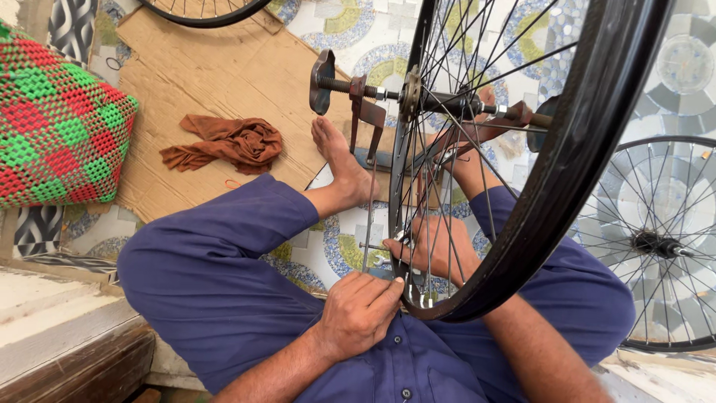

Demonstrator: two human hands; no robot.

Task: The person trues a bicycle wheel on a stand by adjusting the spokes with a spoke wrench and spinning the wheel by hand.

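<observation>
Wheel (522, 172), black-rimmed and spoked, stands upright on a metal stand (365, 112), its axle clamped between the stand's two arms. I see my left hand (362, 310) curled closed against the lowest part of the rim, fingertips pressing on it. My right hand (432, 246) sits behind the spokes, closed around a small metal tool (388, 242) at a spoke end near the rim. My bare foot (343, 160) rests on the stand's base.

Containers: one woven basket (60, 127), red and green checked, sits at the left edge; its contents cannot be seen.

Edges and room: the wheel fills the centre and right of the view. A second wheel (660, 239) lies flat on the patterned tile floor (350, 37) just right of my knee, and a third rim (201, 11) cuts the top edge. A flattened sheet of brown cardboard (216, 75) covers the floor to the left, with a crumpled brown rag (227, 142) lying on it near my foot. A wooden step (67, 336) borders the lower left.

No labels or signs are legible.
</observation>
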